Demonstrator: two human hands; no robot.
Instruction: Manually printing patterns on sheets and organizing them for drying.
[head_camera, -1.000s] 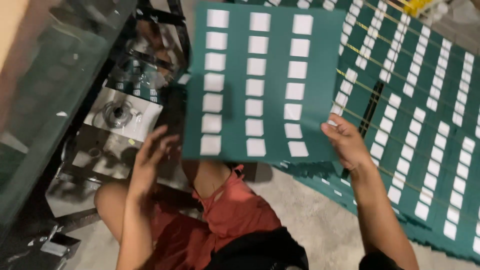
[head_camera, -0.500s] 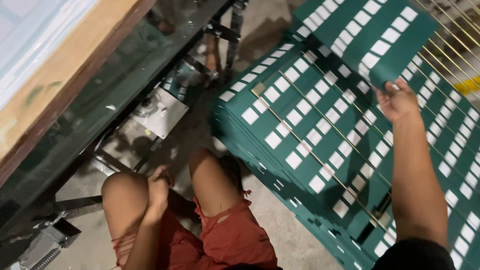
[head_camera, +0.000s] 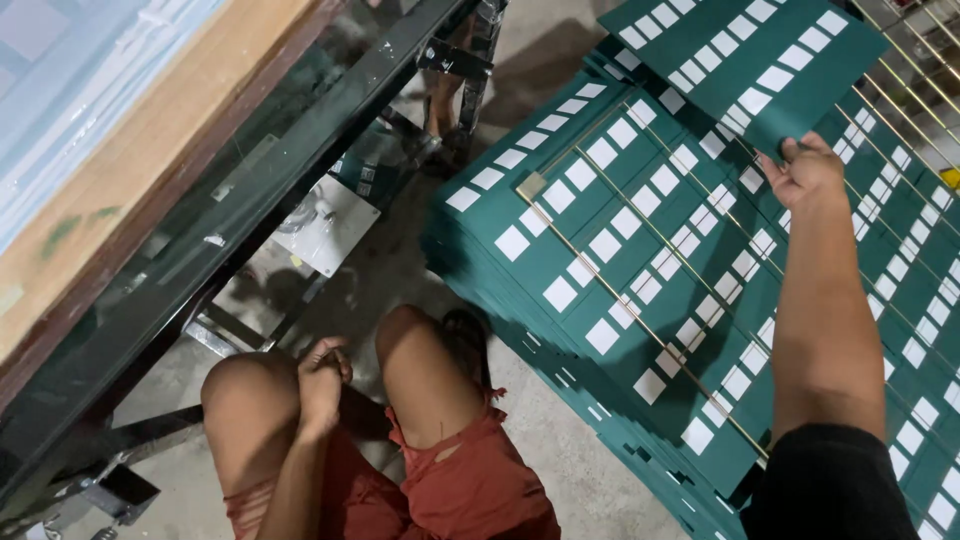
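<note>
1. Right hand (head_camera: 805, 172): arm stretched out, fingers pinching the lower corner of a single green sheet (head_camera: 745, 55), which is held tilted above the stack.
2. Left hand (head_camera: 322, 385): curled loosely, holding nothing, resting between the bare knees.
3. Green sheet: flat, stiff, dark green, printed with rows of white rectangles; unbent.
4. Stack of green sheets (head_camera: 640, 280): on the floor to the person's right, many layers deep, thin brass-coloured rods (head_camera: 640, 320) lying across its top.
5. Progress, judged: one sheet in hand, not yet laid down; the stack is already tall.
6. Glass-topped metal frame (head_camera: 230, 220): at left.
</note>
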